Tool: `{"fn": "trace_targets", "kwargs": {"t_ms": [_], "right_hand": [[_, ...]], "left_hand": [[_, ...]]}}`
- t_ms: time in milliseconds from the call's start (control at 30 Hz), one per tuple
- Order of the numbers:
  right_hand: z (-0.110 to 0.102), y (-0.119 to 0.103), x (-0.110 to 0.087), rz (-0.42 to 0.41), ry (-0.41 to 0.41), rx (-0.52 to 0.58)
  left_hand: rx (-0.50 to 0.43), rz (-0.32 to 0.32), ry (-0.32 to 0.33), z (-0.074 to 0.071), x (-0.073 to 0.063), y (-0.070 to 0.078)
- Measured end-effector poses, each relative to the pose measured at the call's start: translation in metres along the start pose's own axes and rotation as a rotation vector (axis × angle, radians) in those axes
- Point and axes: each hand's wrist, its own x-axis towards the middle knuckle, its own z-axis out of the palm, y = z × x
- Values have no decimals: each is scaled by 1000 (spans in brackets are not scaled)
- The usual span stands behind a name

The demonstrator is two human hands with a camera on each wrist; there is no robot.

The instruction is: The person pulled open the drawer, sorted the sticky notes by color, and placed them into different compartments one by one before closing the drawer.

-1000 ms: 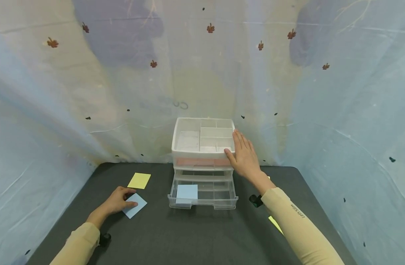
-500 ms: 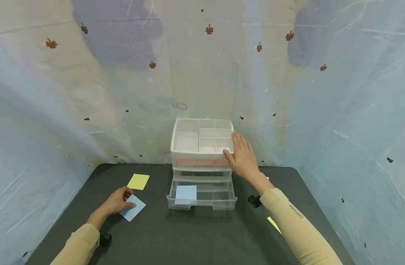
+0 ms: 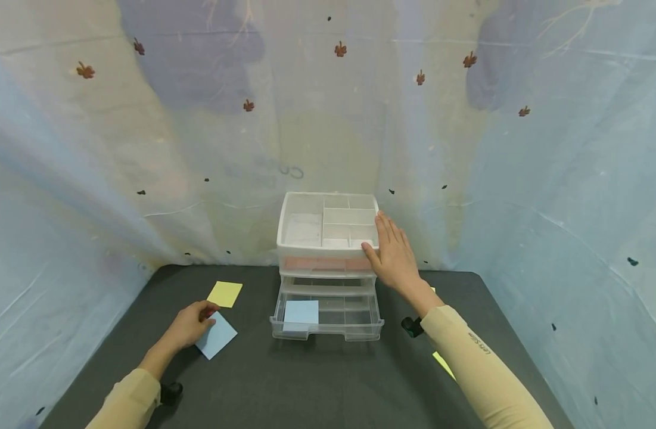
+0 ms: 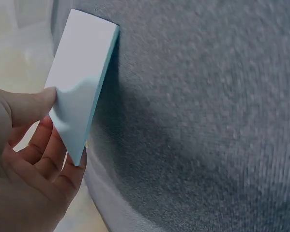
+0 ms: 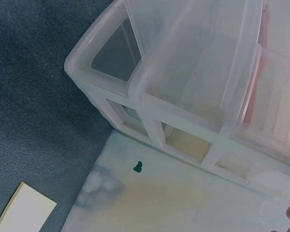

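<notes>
In my left hand point(image 3: 188, 325) is a light blue sticky note pad point(image 3: 217, 336), pinched with the thumb on its upper face and the fingers beneath. The left wrist view shows the pad point(image 4: 82, 72) tilted, its thick edge towards the dark tabletop. A white desktop drawer organizer point(image 3: 328, 251) stands at the back of the table. On the right side of its top tray rests my right hand point(image 3: 396, 256), fingers straight and thumb over the front corner. Its lower clear drawer point(image 3: 354, 328) is pulled out and holds another blue sticky note pad point(image 3: 302, 311) at the left.
A yellow sticky note pad point(image 3: 224, 294) lies just beyond my left hand. Another yellow pad point(image 3: 444, 364) shows partly behind the right forearm. The upper drawer point(image 3: 328, 264) is closed, with something pink inside. A patterned curtain point(image 3: 328, 119) hangs behind the dark table point(image 3: 317, 387).
The blue pad in my left hand has tilted and slid slightly nearer to me, and the thumb has shifted back towards its upper edge. My right hand stays on the organizer.
</notes>
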Motion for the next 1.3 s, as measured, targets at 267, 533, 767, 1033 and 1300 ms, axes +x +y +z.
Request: {"fn": "trace_targets", "kwargs": {"t_ms": [267, 533, 767, 1033, 1300], "right_hand": [[1, 1, 0, -3, 12, -4], [4, 2, -1, 6, 16, 15], [4, 2, -1, 6, 20, 18], [2, 0, -1, 8, 8, 14], [3, 1, -1, 9, 10, 10]], "left_hand": [[-17, 18, 46, 0, -5, 8], [-39, 2, 72, -3, -9, 19], [-65, 24, 111, -4, -14, 26], [-100, 44, 155, -4, -17, 37], [-135, 108, 245, -7, -18, 54]]}}
